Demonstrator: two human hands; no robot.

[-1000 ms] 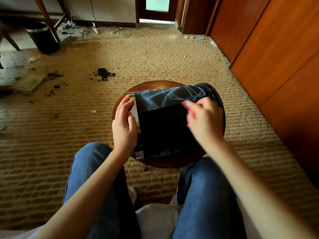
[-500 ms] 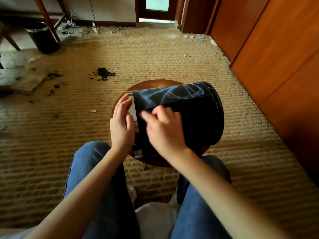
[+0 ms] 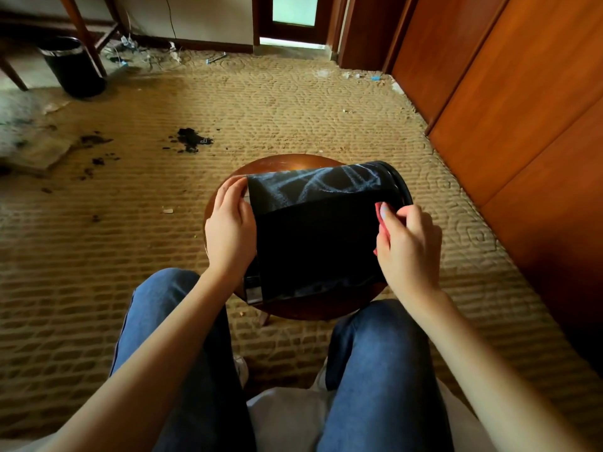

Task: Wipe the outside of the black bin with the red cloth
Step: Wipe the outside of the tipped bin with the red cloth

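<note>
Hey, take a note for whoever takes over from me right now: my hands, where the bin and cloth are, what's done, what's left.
Left hand: open, fingers resting on the base end of the bin, steadying it.
Right hand: grip on the cloth, pressed to the bin's side near its rim.
Bin: on its side on the stool, mouth to the right.
Done: cloth is on the bin; how much is wiped cannot be told.
Left: wipe along the side, probably turning the bin to reach the part facing the stool.
</note>
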